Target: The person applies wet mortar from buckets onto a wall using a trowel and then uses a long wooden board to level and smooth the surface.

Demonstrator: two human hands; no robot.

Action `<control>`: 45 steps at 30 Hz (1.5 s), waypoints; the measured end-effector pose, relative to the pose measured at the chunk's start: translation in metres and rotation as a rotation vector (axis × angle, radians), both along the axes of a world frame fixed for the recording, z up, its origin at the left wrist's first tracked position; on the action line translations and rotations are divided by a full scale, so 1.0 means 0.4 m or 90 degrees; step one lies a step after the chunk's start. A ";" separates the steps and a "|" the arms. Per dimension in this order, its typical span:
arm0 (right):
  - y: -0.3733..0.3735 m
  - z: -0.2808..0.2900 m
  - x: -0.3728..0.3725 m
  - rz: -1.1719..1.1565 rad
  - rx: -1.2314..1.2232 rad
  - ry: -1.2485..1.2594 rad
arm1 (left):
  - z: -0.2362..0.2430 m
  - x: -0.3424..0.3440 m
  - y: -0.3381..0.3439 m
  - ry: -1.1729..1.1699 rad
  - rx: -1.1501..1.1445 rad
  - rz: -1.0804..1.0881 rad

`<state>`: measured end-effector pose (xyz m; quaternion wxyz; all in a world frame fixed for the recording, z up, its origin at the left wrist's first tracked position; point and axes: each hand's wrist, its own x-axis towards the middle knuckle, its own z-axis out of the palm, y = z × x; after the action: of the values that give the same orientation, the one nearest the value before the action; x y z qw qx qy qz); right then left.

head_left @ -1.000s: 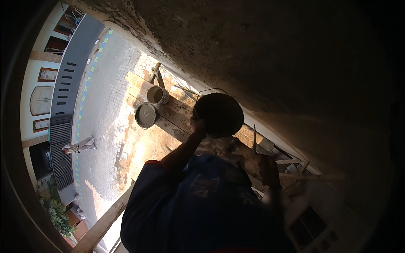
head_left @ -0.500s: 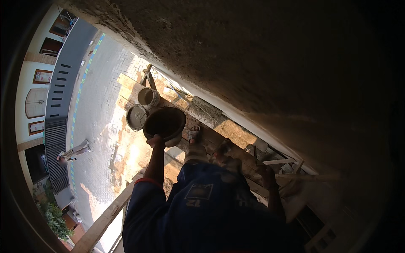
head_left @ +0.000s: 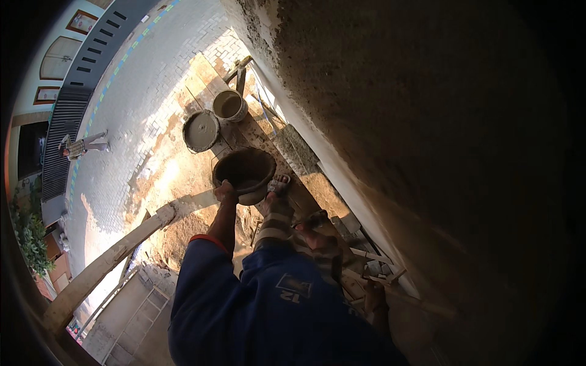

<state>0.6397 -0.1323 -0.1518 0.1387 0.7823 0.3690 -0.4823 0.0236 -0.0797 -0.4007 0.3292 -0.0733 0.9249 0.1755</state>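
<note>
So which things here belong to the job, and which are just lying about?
Job, likely: dark round bucket in the left hand; round bucket of grey mortar; pale round bucket.
Just about, likely: grey rubble chunks; leafy green plant.

1. Blue shirt [head_left: 262,323], lower centre of frame: pale outlined square print [head_left: 294,285] on the front, short pale number [head_left: 290,297] just below it.
2. Fainter marks [head_left: 355,312] farther right on shirt: too dim to read.

Since a second ago the left hand [head_left: 226,191] has swung the bucket [head_left: 245,171] away from the wall [head_left: 390,122]. It's also quit overlapping the mortar pail [head_left: 201,130], and a ladder [head_left: 135,317] popped into view.
</note>
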 end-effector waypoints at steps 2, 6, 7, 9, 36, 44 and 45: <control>0.049 -0.003 -0.020 0.029 0.005 0.049 | -0.087 -0.010 -0.010 0.015 0.026 0.008; 0.119 -0.147 -0.007 0.562 0.094 0.042 | -0.232 -0.027 0.039 -0.009 0.112 0.120; 0.129 -0.198 -0.004 0.477 0.156 0.054 | -0.273 -0.030 0.052 -0.037 0.161 0.204; 0.208 -0.251 -0.063 -0.047 0.063 0.043 | -0.368 -0.042 0.076 -0.086 0.257 0.371; 0.762 -1.104 -1.100 0.502 0.035 0.731 | -1.282 -0.011 -0.251 0.319 -0.006 -0.047; 0.718 -1.067 -1.499 0.310 -0.319 0.884 | -1.482 0.047 -0.271 0.340 -0.257 -0.252; 0.718 -1.069 -1.552 0.301 -0.329 0.894 | -1.470 0.046 -0.249 0.289 -0.229 -0.245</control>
<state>0.0187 0.1549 -0.5793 0.1496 0.1381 0.4033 -0.8921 0.0419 -0.1793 -0.9886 0.1241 0.0865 0.9875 -0.0434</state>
